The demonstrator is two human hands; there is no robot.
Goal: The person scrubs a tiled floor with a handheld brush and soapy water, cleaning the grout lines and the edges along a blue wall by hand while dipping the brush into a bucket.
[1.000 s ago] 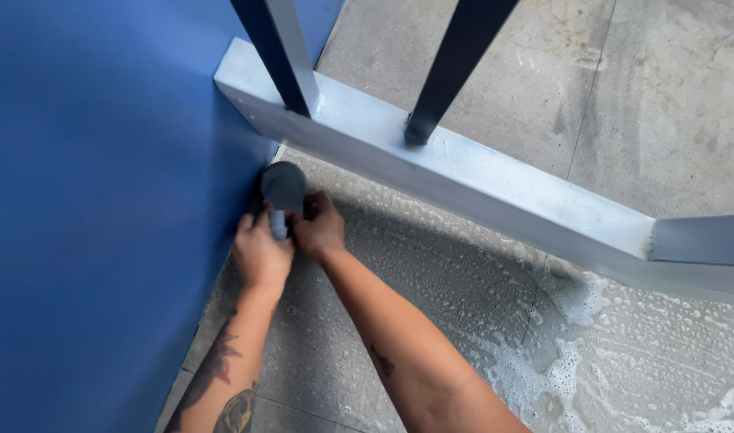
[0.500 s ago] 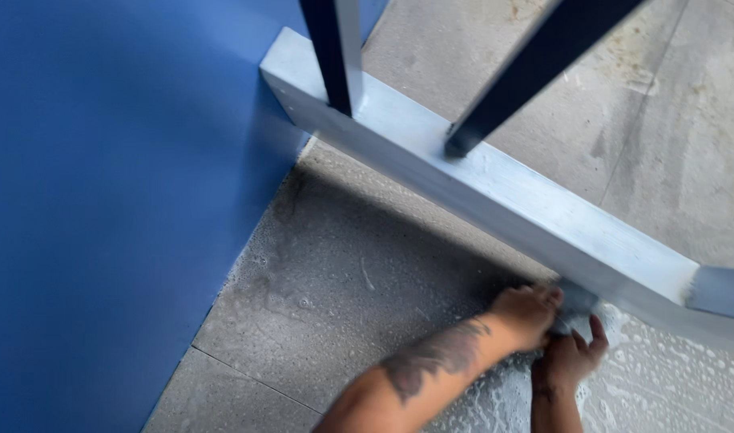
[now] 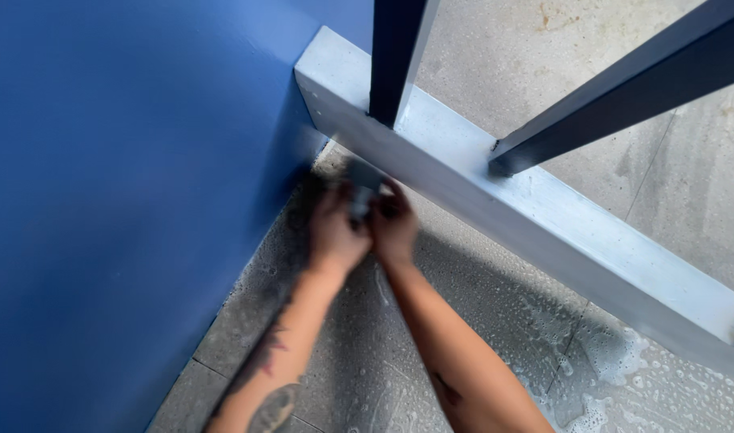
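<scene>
By the blue wall [image 3: 118,200], both hands [image 3: 335,232] [image 3: 395,224] clasp a grey brush [image 3: 364,186].

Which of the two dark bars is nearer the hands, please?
The upright bar by the blue wall; the other bar slants away to the right.

Blue wall [image 3: 118,200] fills the left side, meets floor at a corner w/ a pale grey-blue beam [image 3: 559,240] running diagonally from top centre to lower right. Two dark posts [image 3: 395,56] stand on the beam, one upright, other [image 3: 623,96] slanting right. Grey tiled floor [image 3: 359,361] below, wet, w/ soap suds [image 3: 615,377] at lower right. Beyond the beam, stained concrete [image 3: 543,48].
</scene>
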